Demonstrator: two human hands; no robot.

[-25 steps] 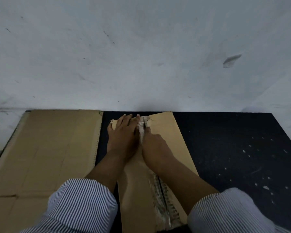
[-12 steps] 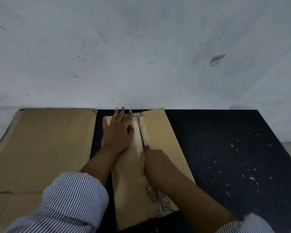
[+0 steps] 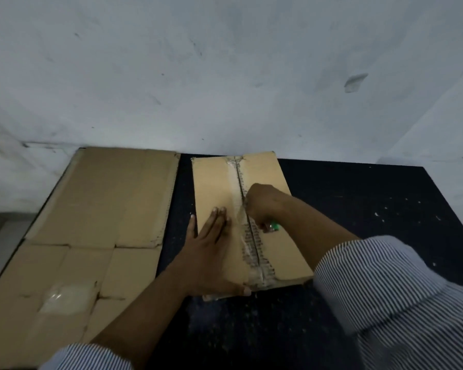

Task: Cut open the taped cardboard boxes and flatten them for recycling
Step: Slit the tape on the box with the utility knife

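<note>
A cardboard box (image 3: 278, 249) lies on a black, speckled counter (image 3: 358, 209), just right of a sheet of flattened cardboard (image 3: 104, 209) and close to a pale wall (image 3: 225, 76); the left hand (image 3: 211, 252) presses flat on its left panel, fingers straight, thumb spread along the near edge. The right hand (image 3: 262, 201) is clenched round a cutter (image 3: 273, 227) with a green end, held at the taped seam (image 3: 237, 177) about midway along the box; the blade itself cannot be made out.
</note>
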